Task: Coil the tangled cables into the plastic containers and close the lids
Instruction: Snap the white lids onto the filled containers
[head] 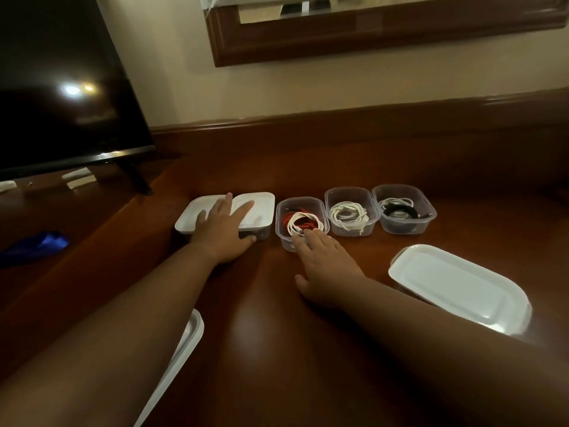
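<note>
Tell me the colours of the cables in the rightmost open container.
White and black cables, coiled together; seen in the head view.

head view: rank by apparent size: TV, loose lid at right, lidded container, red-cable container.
1. TV, largest by far.
2. Loose lid, though nearness to the camera inflates it.
3. Lidded container, under the left hand.
4. Red-cable container, smallest.
</note>
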### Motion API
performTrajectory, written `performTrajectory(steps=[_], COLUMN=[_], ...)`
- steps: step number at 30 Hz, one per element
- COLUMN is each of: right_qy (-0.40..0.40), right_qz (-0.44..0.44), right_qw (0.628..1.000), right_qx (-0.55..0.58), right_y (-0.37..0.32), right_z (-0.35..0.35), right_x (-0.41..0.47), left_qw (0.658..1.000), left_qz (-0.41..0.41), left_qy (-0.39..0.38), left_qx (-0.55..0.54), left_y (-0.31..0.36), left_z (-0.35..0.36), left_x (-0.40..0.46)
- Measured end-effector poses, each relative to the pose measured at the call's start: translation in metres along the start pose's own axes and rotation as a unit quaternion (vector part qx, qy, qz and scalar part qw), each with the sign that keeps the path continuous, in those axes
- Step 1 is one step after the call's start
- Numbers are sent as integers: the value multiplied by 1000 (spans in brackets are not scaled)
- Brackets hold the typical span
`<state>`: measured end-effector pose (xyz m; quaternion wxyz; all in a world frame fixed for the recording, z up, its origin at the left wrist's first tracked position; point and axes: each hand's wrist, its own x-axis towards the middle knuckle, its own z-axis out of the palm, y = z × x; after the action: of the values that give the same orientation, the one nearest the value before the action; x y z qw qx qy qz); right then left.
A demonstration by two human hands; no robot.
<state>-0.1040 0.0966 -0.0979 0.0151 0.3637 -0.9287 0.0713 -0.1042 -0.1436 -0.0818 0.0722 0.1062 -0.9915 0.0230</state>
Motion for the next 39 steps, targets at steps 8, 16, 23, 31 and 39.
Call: performTrajectory(steps=[8,16,23,31,39], right_qy=[-31,5,-2,29,47], right_qz=[12,8,93,102,100], right_qw=[996,984,963,944,940], right_qx=[81,175,253,312,322], right_y=[-14,-18,-15,-14,-13], right_z=[-17,-16,-10,-11,-5], right_x=[-74,-166,-200,-204,-205], left_qw=[997,997,994,991,997], left_qz=[56,-18,-67,-62,-32], left_qy=[35,-69,-90,-109,-35], left_qx=[-38,-10,14,46,65], left_y=[29,5,-4,10,23], left_z=[-41,-49,-56,-60,-69], left_x=[-112,-214,-244,-247,-250])
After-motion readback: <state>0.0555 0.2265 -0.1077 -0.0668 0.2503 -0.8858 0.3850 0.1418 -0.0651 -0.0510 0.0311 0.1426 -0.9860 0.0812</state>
